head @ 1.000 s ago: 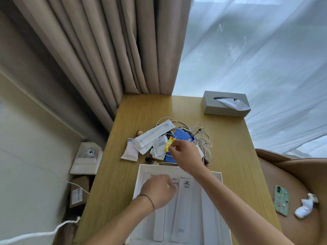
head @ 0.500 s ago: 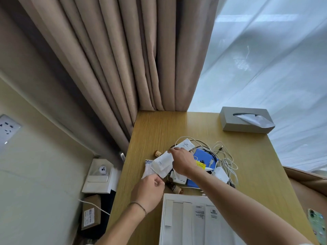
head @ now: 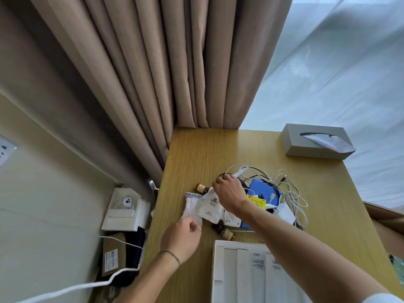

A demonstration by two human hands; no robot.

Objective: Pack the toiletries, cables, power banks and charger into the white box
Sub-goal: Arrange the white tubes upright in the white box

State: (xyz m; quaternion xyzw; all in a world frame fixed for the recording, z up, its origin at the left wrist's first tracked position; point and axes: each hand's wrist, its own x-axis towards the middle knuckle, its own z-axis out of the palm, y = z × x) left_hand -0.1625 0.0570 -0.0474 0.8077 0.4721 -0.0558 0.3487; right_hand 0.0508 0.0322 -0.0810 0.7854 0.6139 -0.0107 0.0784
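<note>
1. Head view, against the frame half a second before: right hand (head: pixel 229 193) had reached further back into the pile, to the black loop at the cables (head: pixel 290 193); left hand (head: pixel 183 237) had closed in on the near corner of the white sachets (head: pixel 207 206).
2. Left grip: narrow, thumb and fingers pinched on the sachet corner.
3. Right grip: fingers curled down over the pile; whether anything was held could not be told.
4. Blue power bank (head: pixel 261 190) lay under the cables, a yellow packet (head: pixel 256 202) on it.
5. Two small brown bottles: one (head: pixel 202 188) behind the sachets, one (head: pixel 224 231) on its side between sachets and box.
6. White box (head: pixel 218 270) sat at the near edge of the tabletop (head: pixel 196 154), long white packets inside.
7. Grey tissue box (head: pixel 314 142) stood at the far right corner, well apart.
</note>
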